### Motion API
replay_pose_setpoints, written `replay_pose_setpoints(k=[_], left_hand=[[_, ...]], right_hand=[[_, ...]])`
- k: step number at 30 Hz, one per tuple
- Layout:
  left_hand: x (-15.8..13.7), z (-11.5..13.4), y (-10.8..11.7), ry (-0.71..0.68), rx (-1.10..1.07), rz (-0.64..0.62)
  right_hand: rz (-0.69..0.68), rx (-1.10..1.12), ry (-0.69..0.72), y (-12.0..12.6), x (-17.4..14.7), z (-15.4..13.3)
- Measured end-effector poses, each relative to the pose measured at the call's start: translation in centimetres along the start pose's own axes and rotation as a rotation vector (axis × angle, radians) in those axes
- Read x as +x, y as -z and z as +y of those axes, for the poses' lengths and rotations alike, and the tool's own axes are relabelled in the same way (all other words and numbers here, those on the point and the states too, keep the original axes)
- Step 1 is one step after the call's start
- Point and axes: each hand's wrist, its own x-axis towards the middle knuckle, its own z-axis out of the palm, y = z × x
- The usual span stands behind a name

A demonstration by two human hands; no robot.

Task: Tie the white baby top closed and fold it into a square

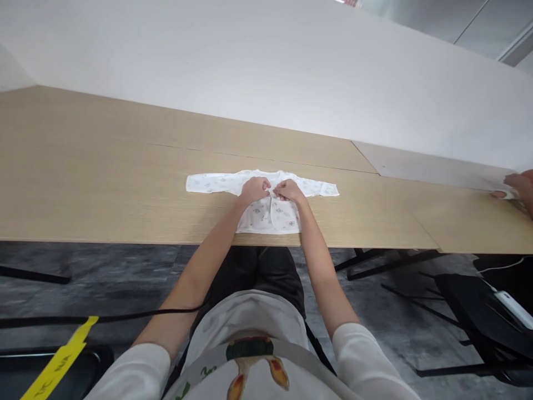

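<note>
A small white long-sleeved baby shirt (257, 218) with a sparse print lies front side up on the table, its sleeves spread to both sides. Its front opening runs down the middle. My left hand (255, 189) pinches the cloth at the left of that opening, below the neckline. Opposite it, my right hand (288, 190) has its fingers closed on the other edge of the opening. Only a small gap separates the two hands. Whatever fastening sits between the fingertips is too small to make out.
The light wooden table (104, 183) ends just below the shirt's hem. A white partition (250, 66) rises behind it. Another person's hand (520, 186) touches something white at the far right. A black chair (470, 305) stands at the lower right; a yellow tag (60, 364) hangs lower left.
</note>
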Motion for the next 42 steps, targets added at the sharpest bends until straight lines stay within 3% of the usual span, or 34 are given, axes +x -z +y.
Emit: replay_pose_setpoints(k=[4, 6, 9, 12, 17, 22, 42], left_hand=[[-0.9, 0.6, 0.7, 0.005, 0.039, -0.124], [-1.2, 0.7, 1.0, -0.032, -0.057, -0.205], [-1.3, 0.7, 1.3, -0.047, -0.187, -0.313], [-1.2, 0.6, 1.3, -0.036, -0.198, -0.383], [-0.9, 0.3, 0.9, -0.12, -0.174, -0.358], [-0.8, 0.0, 0.8, -0.161, -0.162, -0.386], [-0.9, 0.2, 1.1, -0.129, -0.284, -0.439]], right_hand=[[0.039, -0.083, 0.053, 0.7, -0.7, -0.5], [-0.084, -0.069, 0.063, 1.3, -1.3, -0.9], [-0.398, -0.039, 0.035, 2.0, -2.0, -1.4], [-0.513, -0.054, 0.005, 2.1, -2.1, -1.5], [-0.496, -0.113, -0.027, 2.2, -2.1, -1.5], [-0.518, -0.073, 0.026, 2.6, -2.0, -1.3], [-0.569, 0.015, 0.084, 3.0, -2.3, -1.4]])
